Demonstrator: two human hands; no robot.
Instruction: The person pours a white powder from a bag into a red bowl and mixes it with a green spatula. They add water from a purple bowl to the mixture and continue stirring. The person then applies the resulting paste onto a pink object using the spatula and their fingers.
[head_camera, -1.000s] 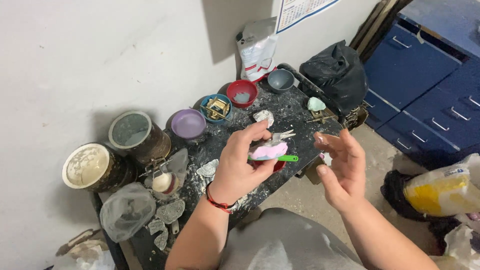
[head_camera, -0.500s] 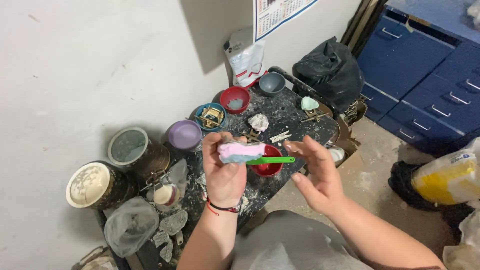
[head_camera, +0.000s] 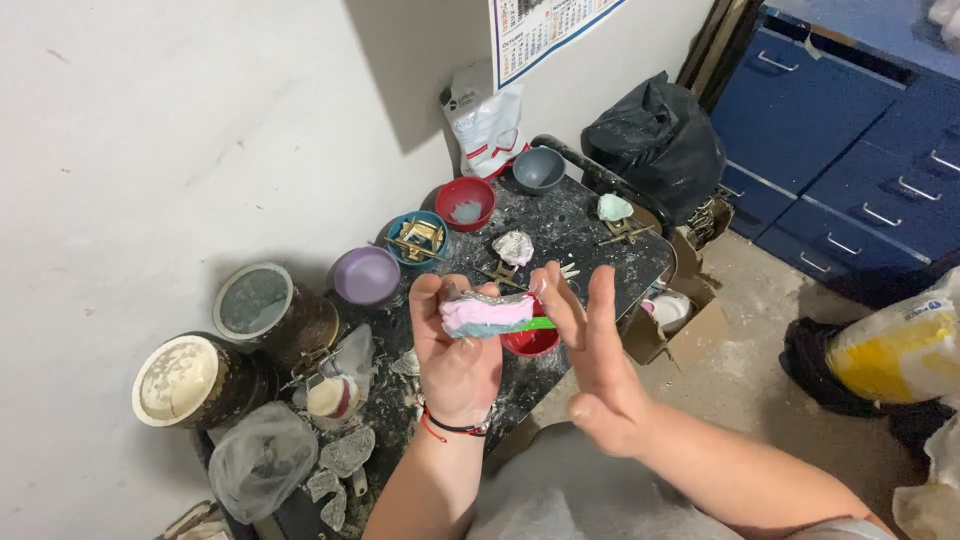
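Right now the left hand (head_camera: 455, 360) pinches a pink lump (head_camera: 485, 313) above the table (head_camera: 560, 230), the right hand (head_camera: 595, 350) is open flat beside it, so it might slip into the red bowl (head_camera: 532, 340).

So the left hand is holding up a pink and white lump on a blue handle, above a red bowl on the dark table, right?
Not quite: the handle is green, not blue. In the head view, the left hand holds the pink and white lump above the red bowl on the dark table, as you said.
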